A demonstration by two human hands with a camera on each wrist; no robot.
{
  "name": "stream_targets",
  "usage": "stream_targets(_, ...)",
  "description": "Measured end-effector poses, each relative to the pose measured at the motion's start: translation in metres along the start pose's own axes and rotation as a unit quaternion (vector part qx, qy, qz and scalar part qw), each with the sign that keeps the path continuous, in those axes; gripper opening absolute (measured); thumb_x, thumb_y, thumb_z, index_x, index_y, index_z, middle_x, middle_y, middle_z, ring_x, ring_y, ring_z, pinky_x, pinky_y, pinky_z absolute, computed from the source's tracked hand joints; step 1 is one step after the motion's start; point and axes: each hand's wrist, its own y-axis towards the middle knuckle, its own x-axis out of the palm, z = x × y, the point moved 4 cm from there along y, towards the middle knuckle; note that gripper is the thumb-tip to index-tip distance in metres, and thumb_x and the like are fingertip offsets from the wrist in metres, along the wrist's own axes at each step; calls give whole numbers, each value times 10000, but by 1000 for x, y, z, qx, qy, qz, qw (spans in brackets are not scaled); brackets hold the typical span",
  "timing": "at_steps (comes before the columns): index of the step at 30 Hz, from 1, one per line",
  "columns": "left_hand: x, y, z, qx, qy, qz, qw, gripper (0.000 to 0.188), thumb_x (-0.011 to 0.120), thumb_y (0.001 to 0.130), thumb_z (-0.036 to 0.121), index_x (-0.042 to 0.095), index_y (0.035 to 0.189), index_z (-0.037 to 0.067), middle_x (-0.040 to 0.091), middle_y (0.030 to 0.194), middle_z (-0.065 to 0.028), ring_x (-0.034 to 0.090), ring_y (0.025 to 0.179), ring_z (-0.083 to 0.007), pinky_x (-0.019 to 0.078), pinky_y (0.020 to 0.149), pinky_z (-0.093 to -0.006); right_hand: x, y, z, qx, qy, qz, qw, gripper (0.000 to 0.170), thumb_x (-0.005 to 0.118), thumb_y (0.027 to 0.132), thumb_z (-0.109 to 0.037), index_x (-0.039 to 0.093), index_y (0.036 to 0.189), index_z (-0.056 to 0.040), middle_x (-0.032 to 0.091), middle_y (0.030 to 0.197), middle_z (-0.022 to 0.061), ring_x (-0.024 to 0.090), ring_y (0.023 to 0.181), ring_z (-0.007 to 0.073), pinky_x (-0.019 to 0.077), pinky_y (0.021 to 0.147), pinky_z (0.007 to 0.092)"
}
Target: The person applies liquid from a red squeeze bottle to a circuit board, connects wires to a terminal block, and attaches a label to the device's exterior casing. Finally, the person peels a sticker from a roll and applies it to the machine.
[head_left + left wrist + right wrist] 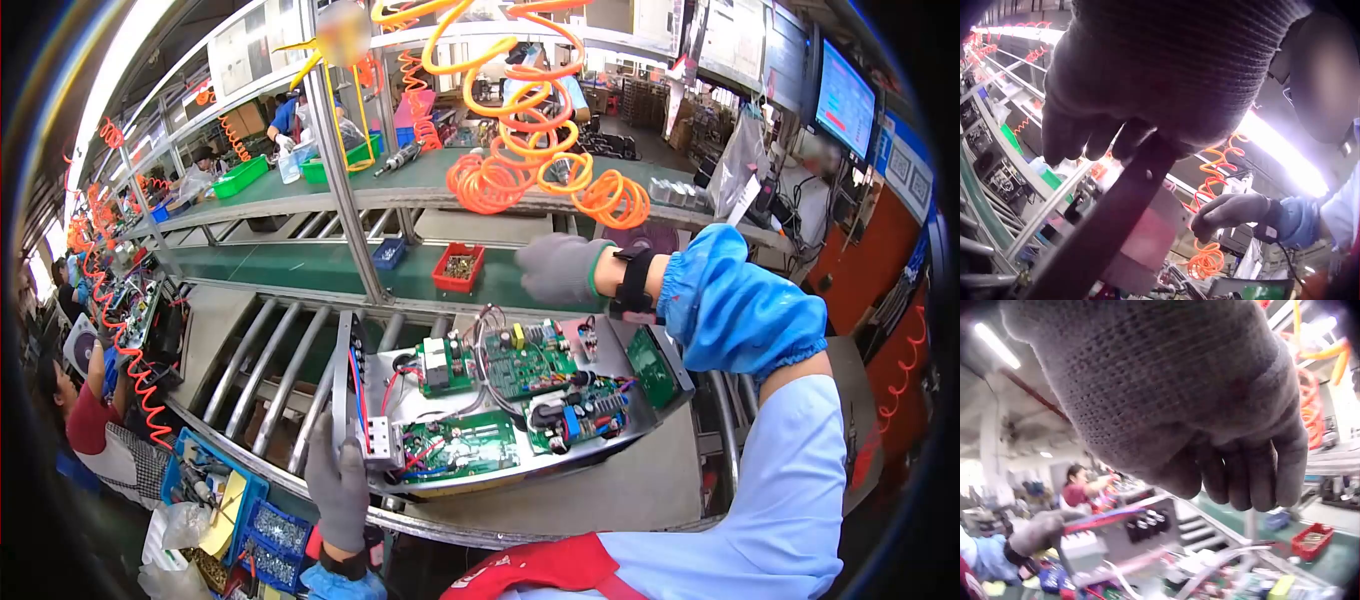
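Note:
A metal chassis (590,465) holding green circuit boards (470,445), wires and a white terminal block (380,440) lies on the roller line. My gloved left hand (338,490) grips its left end panel (345,375), thumb on the inner side; in the left wrist view the fingers of that hand (1147,81) bend over the dark panel edge (1116,206). Above the far side of the chassis, my gloved right hand (565,270) hangs in the air, empty. The right wrist view shows this hand (1179,394) with fingers loosely bent downward, touching nothing.
Beyond the chassis are a red bin (459,268) of small parts and a blue bin (388,253). Orange coiled hoses (540,130) hang overhead. A metal post (345,180) rises at centre left. Blue trays (275,530) of screws sit lower left; a person (95,420) is at far left.

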Motion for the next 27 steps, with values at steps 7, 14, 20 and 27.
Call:
stream_targets(7, 6, 3, 1, 116, 13, 97, 988, 379, 497, 930, 167, 584, 1172, -111, 622, 1184, -288, 627, 1086, -416, 483, 964, -439, 61, 154, 122, 173, -336, 204, 903, 176, 595, 842, -172, 719, 940, -94, 714, 892, 142, 680, 754, 277, 526, 644, 453)
stream_targets(14, 5, 9, 0, 75, 11, 79, 994, 365, 577, 848, 110, 613, 1163, -71, 627, 1185, -297, 654, 1034, -418, 520, 904, -428, 92, 208, 264, 210, -65, 171, 960, 238, 601, 841, -165, 671, 1042, -57, 700, 863, 183, 675, 753, 330, 520, 643, 470)
stream_targets(20, 7, 9, 4, 75, -4, 81, 994, 376, 566, 845, 48, 601, 1198, -77, 614, 1216, -289, 649, 1068, -396, 515, 925, -407, 93, 198, 310, 177, 42, 177, 967, 318, 607, 841, -158, 630, 1129, -25, 688, 838, 218, 671, 752, 375, 515, 642, 484)
stream_targets(27, 6, 7, 4, 78, -16, 63, 995, 395, 495, 866, 51, 595, 1225, -82, 592, 1250, -276, 624, 1130, -356, 490, 963, -385, 48, 89, 245, 36, 12, 212, 977, 445, 619, 821, -113, 550, 1245, 2, 650, 793, 266, 651, 760, 429, 485, 631, 506)
